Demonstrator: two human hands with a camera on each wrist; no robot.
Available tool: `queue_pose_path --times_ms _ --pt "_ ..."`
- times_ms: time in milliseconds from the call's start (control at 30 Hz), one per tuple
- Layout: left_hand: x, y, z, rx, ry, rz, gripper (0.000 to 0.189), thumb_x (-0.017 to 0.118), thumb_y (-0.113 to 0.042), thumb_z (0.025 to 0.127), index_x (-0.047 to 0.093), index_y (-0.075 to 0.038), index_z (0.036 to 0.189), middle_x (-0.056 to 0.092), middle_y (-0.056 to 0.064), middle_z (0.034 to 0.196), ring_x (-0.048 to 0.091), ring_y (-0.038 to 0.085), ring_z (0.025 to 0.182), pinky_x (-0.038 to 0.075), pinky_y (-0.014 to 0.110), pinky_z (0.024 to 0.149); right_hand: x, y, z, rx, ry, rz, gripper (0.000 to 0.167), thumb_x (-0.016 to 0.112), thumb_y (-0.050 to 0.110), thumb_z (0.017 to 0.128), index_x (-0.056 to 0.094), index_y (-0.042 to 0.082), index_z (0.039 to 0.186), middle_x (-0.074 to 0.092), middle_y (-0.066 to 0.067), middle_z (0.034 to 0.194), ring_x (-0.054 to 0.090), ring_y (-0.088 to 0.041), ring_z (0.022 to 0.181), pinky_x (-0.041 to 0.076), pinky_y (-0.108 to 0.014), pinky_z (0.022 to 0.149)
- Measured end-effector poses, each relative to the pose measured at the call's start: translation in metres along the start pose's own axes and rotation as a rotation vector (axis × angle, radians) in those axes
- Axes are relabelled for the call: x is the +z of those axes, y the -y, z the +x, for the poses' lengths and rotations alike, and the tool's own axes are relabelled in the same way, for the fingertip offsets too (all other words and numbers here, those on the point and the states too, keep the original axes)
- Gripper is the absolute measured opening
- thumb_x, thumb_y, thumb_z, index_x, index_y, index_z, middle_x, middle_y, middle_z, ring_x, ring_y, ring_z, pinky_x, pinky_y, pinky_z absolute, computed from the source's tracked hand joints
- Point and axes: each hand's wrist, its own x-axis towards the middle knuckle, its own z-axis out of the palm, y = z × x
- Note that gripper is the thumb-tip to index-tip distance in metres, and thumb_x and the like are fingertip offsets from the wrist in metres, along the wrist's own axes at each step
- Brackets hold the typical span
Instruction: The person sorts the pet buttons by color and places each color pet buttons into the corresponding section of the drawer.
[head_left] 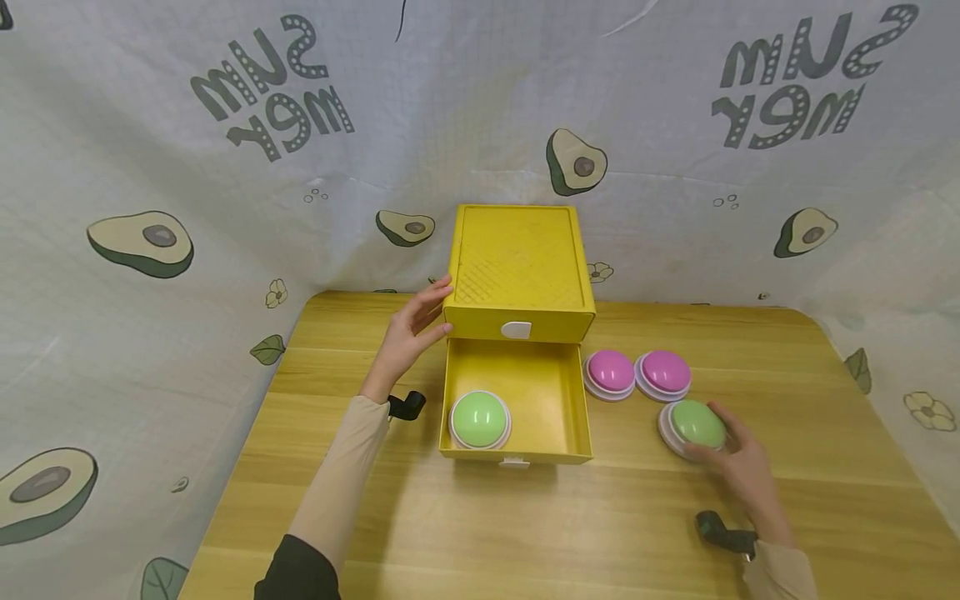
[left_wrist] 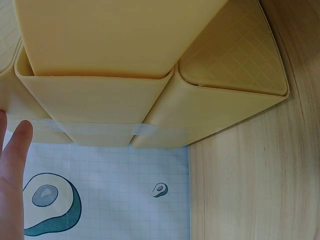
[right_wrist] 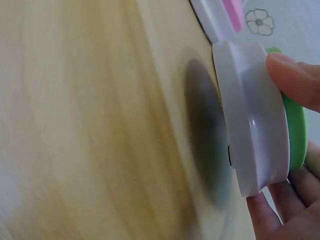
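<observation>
My right hand (head_left: 742, 471) grips a green dome push button (head_left: 697, 423) with a white base between thumb and fingers. In the right wrist view this button (right_wrist: 257, 120) is tilted, its base raised above the wood with a shadow beneath. My left hand (head_left: 405, 337) touches the left side of a yellow two-drawer box (head_left: 521, 258) with extended fingers. The lower drawer (head_left: 543, 392) is pulled out, and a second green push button (head_left: 480, 419) lies in its front left corner. Two pink push buttons (head_left: 611, 371) sit on the table right of the drawer.
The wooden table (head_left: 465, 525) backs onto a white cloth (head_left: 480, 100) printed with avocados. The box's upper drawer, with a white handle (head_left: 516, 330), is closed. Black wrist-worn devices (head_left: 407, 406) show at both wrists.
</observation>
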Motion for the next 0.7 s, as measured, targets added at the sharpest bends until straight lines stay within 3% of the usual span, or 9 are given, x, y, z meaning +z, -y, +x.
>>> queue_pose_path --times_ms 33,100,200,267,367,467,700 --pt "0.0 0.0 0.0 -0.001 0.0 -0.001 0.047 0.059 0.014 0.087 0.045 0.011 0.132 0.035 0.02 0.149 0.04 0.032 0.132 0.034 0.048 0.108 0.0 0.001 -0.001 -0.001 -0.002 0.016 0.085 0.071 0.017 0.088 0.016 0.01 0.154 0.009 -0.024 0.156 0.011 -0.042 0.14 0.009 -0.052 0.115" --pt "0.0 0.0 0.0 -0.003 -0.001 -0.006 0.047 0.059 0.014 0.087 0.046 0.011 0.133 0.035 0.02 0.149 0.039 0.032 0.133 0.035 0.046 0.108 -0.001 0.004 -0.003 -0.007 -0.002 0.043 0.084 0.07 0.016 0.088 0.017 0.011 0.154 0.008 -0.022 0.156 0.009 -0.04 0.141 0.005 -0.055 0.114" --pt "0.0 0.0 0.0 -0.007 -0.004 -0.01 0.048 0.059 0.014 0.087 0.045 0.011 0.133 0.035 0.019 0.149 0.04 0.031 0.133 0.035 0.042 0.109 -0.002 0.01 -0.005 -0.019 -0.017 0.06 0.082 0.068 0.013 0.089 0.019 0.017 0.154 0.01 -0.013 0.158 0.011 -0.032 0.143 0.009 -0.033 0.117" --pt "0.0 0.0 0.0 -0.009 -0.006 -0.012 0.048 0.059 0.014 0.087 0.045 0.011 0.133 0.035 0.019 0.149 0.04 0.031 0.133 0.035 0.042 0.109 -0.003 0.015 -0.007 -0.036 -0.021 0.071 0.08 0.067 0.012 0.09 0.02 0.02 0.154 0.012 -0.006 0.159 0.012 -0.024 0.143 0.012 -0.015 0.111" --pt "0.0 0.0 0.0 -0.012 -0.007 -0.013 0.048 0.059 0.014 0.087 0.046 0.011 0.133 0.035 0.018 0.149 0.04 0.031 0.133 0.035 0.044 0.109 -0.004 0.022 -0.01 -0.068 -0.029 0.087 0.079 0.066 0.008 0.09 0.022 0.02 0.154 0.016 0.0 0.158 0.015 -0.014 0.142 0.016 -0.002 0.101" --pt "0.0 0.0 0.0 -0.013 -0.005 -0.013 0.048 0.06 0.014 0.087 0.046 0.01 0.133 0.035 0.017 0.149 0.04 0.03 0.133 0.034 0.046 0.109 -0.004 0.03 -0.011 -0.098 -0.025 0.122 0.079 0.066 0.004 0.089 0.022 0.018 0.154 0.017 0.001 0.158 0.015 -0.009 0.141 0.013 -0.006 0.105" --pt "0.0 0.0 -0.001 -0.012 -0.002 -0.013 0.047 0.059 0.014 0.088 0.046 0.01 0.133 0.036 0.016 0.149 0.039 0.031 0.133 0.032 0.051 0.109 -0.004 0.048 -0.016 -0.163 -0.024 0.225 0.079 0.065 -0.005 0.086 0.027 0.017 0.152 0.023 0.002 0.156 0.016 -0.009 0.14 -0.001 -0.031 0.116"
